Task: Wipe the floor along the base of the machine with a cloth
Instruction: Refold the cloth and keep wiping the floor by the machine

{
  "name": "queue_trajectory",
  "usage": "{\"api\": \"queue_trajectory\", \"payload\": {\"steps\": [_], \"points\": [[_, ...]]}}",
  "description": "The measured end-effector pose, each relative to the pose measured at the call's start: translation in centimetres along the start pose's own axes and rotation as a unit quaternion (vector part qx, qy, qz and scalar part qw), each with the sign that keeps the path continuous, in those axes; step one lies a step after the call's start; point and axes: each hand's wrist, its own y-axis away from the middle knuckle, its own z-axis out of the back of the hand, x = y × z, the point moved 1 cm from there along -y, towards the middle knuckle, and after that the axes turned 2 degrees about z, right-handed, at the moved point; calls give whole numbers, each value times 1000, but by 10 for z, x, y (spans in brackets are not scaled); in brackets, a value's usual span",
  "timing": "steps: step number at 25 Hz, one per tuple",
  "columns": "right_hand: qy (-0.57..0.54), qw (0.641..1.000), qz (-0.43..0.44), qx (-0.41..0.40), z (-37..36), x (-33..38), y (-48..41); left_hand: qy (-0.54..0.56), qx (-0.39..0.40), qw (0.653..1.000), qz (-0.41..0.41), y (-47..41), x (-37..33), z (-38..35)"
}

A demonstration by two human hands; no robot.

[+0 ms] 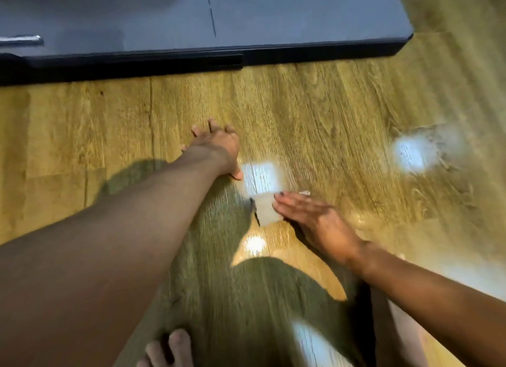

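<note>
The left hand (pixel 216 145) is stretched out ahead with its fingers spread and straight, palm down, holding nothing; blur hides whether it presses on the wooden floor (pixel 328 106) or hangs just above it; the right hand (pixel 309 216) lies nearer the body and to the right of the left one, flat, its fingers straight and together and pointing leftward, gripping nothing. What looks like the cloth (pixel 265 210), a small pale square on the floor, sits at the tips of the right hand's fingers, on their left side, and nearer the body than the left hand's thumb; the picture is too smeared to tell whether the fingertips touch it or only lie just beside it. Beyond the left hand's fingertips, past a strip of bare boards, runs the dark base of the machine (pixel 191 62), a grey slab with a black edge; it lies well apart from both hands. A bright reflection (pixel 260 175) lies on the floor between the two hands, and another (pixel 410 153) to the right of the right hand; a bare foot (pixel 169 347) shows beside the left forearm, close to the body.
</note>
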Motion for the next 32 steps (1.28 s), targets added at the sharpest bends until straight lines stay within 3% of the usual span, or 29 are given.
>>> {"api": "queue_trajectory", "payload": {"steps": [4,8,10,12,14,16,21,24,25,27,29,32], "points": [[-23,983,166,70,14,-7,16,-18,23,1000,11,-10,-1,1],[9,999,-32,6,33,-57,-90,-20,25,999,4,-15,1,3],[1,994,-101,-36,22,-53,-95,-24,25,999,4,-17,1,3],[7,999,-44,-31,6,-36,-54,-28,27,999,5,-21,-2,1],[4,996,83,20,2,-22,-10,-31,34,999,3,-24,-7,1],[-2,987,155,42,13,-40,-22,-43,38,998,4,-27,-9,4],[21,999,-15,-30,42,-101,-173,-34,43,998,10,-28,-8,6],[21,991,-116,-68,32,-97,-182,-31,47,998,19,-32,-10,3],[25,993,-94,-67,22,-90,-164,-23,48,998,26,-35,-12,2],[45,998,28,-15,15,-76,-133,18,49,997,48,-43,-14,3],[55,993,107,4,31,-99,-142,44,50,996,62,-48,-15,2],[45,997,-39,-54,64,-153,-206,33,51,997,55,-48,-16,0]]}}
